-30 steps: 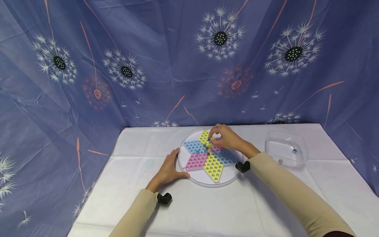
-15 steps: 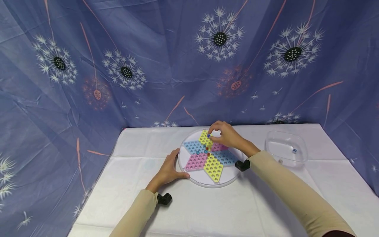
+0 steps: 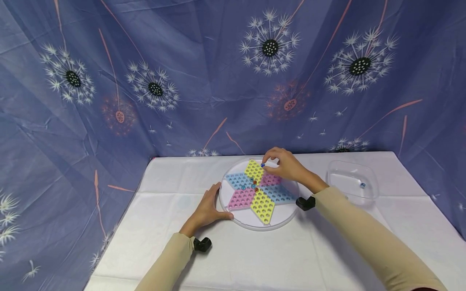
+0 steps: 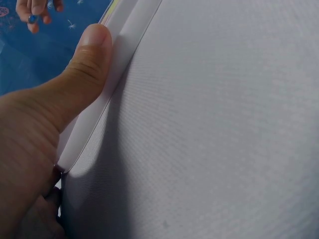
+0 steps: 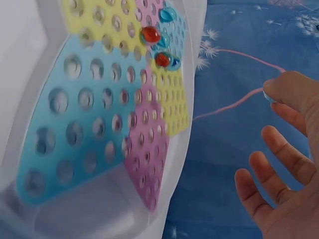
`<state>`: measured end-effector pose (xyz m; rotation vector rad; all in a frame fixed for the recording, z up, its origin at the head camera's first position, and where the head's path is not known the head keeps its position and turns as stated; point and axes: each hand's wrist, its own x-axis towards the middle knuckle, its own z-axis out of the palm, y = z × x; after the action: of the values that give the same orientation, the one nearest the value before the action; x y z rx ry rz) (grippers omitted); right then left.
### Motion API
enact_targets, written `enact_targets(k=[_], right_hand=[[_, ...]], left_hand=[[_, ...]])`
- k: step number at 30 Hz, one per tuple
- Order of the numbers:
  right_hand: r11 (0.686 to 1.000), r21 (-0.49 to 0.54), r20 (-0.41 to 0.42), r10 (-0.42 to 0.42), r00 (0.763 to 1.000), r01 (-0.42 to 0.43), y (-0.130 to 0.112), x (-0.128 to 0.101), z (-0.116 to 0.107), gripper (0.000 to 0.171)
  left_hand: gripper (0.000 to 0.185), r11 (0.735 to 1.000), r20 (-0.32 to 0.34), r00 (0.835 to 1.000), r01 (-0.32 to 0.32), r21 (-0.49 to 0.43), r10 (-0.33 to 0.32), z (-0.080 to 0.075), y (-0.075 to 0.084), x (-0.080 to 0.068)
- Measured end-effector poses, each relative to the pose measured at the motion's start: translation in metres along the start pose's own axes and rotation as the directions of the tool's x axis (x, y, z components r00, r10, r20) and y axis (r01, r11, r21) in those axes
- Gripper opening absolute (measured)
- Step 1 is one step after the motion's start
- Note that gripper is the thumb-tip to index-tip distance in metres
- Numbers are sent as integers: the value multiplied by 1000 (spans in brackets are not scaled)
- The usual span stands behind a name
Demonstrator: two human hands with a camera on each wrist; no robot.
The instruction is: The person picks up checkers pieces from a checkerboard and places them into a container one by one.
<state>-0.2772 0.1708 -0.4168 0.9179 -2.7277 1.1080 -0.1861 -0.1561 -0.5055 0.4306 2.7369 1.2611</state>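
Note:
A round white Chinese checkers board (image 3: 233, 161) with yellow, pink and blue points lies on the table. My left hand (image 3: 207, 208) rests against its left rim, fingers spread straight along the side and thumb (image 4: 92, 59) on the front edge. Between thumb and index finger my right hand (image 3: 285, 165) pinches a blue marble (image 3: 262, 165), which overlaps the board's far yellow point in the head view. The other fingers (image 5: 271, 177) of that hand stand apart, as the right wrist view shows. Several red and blue marbles, one red marble (image 5: 150, 35) among them, sit in holes near the board's middle.
To the right of the board stands a clear plastic container (image 3: 336, 178) with a blue marble (image 3: 362, 185) inside. White cloth (image 3: 255, 258) covers the table. A blue dandelion-print curtain (image 3: 204, 81) hangs behind it and along the sides.
With the blue marble pinched in it, my right hand has risen from the board's far yellow point and shifted slightly right. The left hand and the board stay where they were.

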Motion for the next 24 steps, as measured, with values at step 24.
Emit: enact_targets(k=[24], right_hand=[[982, -125, -157, 119, 980, -140, 50, -84, -85, 14]], left_hand=[[128, 1000, 18, 1000, 20, 11, -21, 0, 1, -1]])
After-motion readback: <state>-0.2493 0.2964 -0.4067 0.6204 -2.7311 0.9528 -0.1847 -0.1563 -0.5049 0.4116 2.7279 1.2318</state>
